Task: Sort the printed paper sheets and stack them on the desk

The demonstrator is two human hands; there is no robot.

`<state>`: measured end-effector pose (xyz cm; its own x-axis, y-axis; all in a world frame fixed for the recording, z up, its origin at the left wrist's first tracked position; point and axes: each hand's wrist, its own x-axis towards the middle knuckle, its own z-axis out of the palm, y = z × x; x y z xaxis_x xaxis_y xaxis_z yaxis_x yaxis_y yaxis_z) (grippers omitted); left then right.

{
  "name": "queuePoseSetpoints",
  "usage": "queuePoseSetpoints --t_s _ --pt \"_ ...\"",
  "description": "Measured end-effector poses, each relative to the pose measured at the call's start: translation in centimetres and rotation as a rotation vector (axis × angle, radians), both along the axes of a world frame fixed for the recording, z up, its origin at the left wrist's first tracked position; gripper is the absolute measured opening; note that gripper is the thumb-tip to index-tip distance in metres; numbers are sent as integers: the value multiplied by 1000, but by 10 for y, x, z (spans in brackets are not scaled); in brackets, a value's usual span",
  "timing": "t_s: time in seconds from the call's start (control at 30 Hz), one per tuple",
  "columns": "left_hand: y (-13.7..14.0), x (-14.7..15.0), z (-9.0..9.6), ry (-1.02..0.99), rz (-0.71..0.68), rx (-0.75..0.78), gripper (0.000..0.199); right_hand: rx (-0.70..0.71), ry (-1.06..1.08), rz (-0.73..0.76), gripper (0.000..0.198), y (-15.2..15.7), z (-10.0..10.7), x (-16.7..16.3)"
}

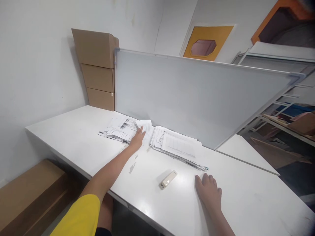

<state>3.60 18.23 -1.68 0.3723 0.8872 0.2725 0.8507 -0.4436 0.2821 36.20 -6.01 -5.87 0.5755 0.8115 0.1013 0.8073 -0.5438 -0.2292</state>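
My left hand (138,138) reaches to the right side of a spread of printed papers (118,130). Its thumb and fingers are closed on a sheet of paper (145,124), whose top part curls up off the others. To the right of it lies a thicker stack of papers (177,146) with uneven edges, touched by neither hand. My right hand (209,191) rests on the white table with its thumb apart and fingers loosely bent, holding nothing. Between the two arms, nearer the front edge, sits a small cream stapler (168,179).
A whiteboard (192,98) stands upright along the back of the white table (73,141). Three stacked cardboard boxes (97,77) stand at its left end. Another carton (31,193) is on the floor at lower left. Metal shelving (290,131) holds materials on the right.
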Motion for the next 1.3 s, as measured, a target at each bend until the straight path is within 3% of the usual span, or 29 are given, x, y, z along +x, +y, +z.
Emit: queuePoseSetpoints --t_s 0.2,0.47,0.7,0.9,1.13,1.3 --pt "-4 0 1 -100 -147 -9 70 25 58 -26 68 2 2 -2" --pt "-5 -2 11 -118 17 96 62 8 74 -39 71 2 5 -4" --pt "3 -3 3 11 156 125 61 15 88 -50 70 3 4 -4" --pt "2 -4 -2 112 135 168 58 21 89 -53 72 3 5 -5" --pt "-4 -3 13 111 118 154 66 20 74 -53 71 4 5 -5" --pt "-1 -7 17 158 89 248 52 -10 68 -78 70 8 14 -11"
